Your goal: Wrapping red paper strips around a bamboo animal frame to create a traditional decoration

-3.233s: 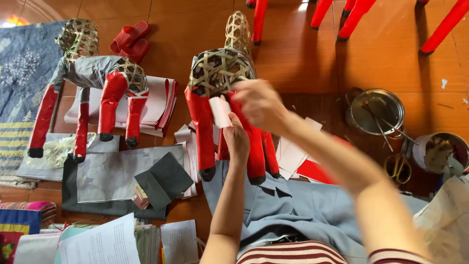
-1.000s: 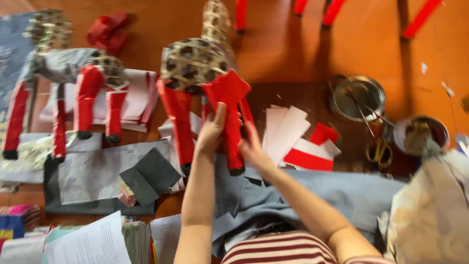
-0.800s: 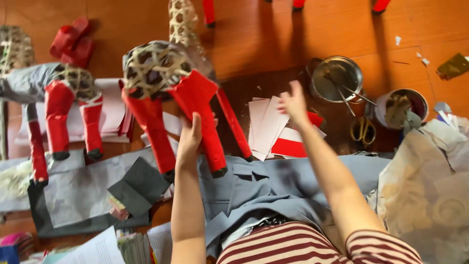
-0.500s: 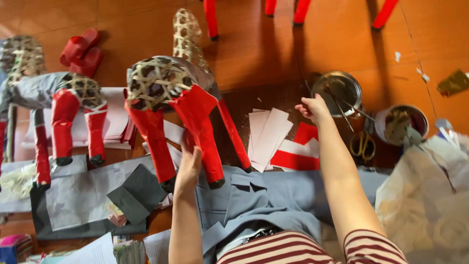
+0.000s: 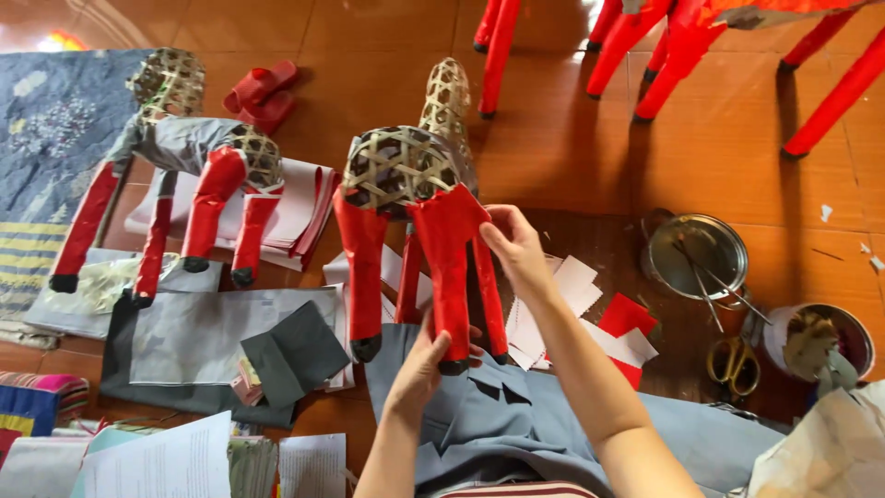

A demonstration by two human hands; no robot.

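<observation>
Both hands, left hand (image 5: 419,369) and right hand (image 5: 516,247), fingers closed on woven horse's red leg (image 5: 452,267) (bare floor beyond).

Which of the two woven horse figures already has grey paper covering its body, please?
The far-left horse, standing untouched on the paper stacks. The one in the hands, the middle horse, still shows bare basketwork above its red legs.

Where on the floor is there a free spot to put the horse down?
Bare wooden floor lies beyond the woven horse, between its head and the red chair legs. Another bare strip lies right of the metal bowl. Nearer in it is crowded: paper pieces, scissors, a glue pot and grey sheets.
</observation>
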